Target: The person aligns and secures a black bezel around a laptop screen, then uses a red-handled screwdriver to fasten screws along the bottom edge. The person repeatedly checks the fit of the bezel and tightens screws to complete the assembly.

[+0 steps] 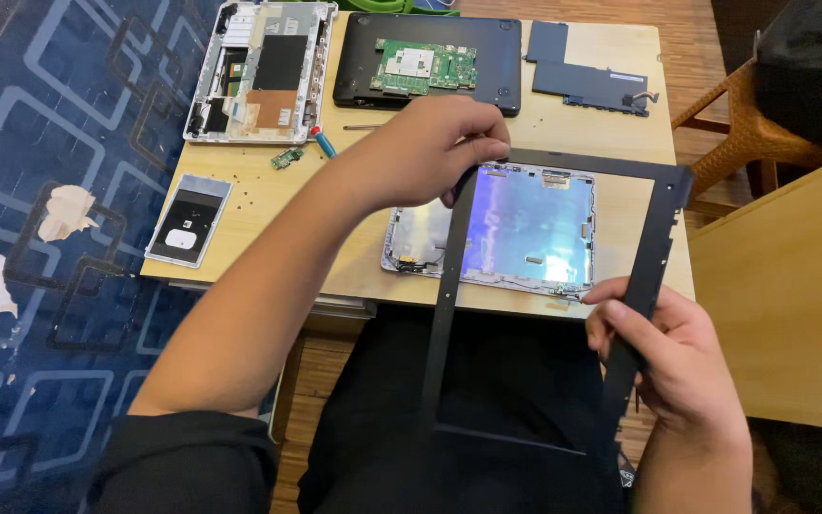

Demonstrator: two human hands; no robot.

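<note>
A thin black rectangular screen bezel frame (658, 224) is held up over my lap and the table's front edge. My left hand (430, 148) pinches its top left corner, and my right hand (673, 357) grips its right side bar low down. Seen through the frame, a silver laptop lid shell (525, 228) with a shiny inner surface lies flat on the wooden table (268, 205).
At the back lie a black laptop base with a green circuit board (425, 67), a white keyboard shell (264, 67), a dark flat battery (587, 76), a screwdriver (323, 141) and a small green board (286, 158). A dark grey plate (188, 219) sits left. Wicker chair (744, 133) stands right.
</note>
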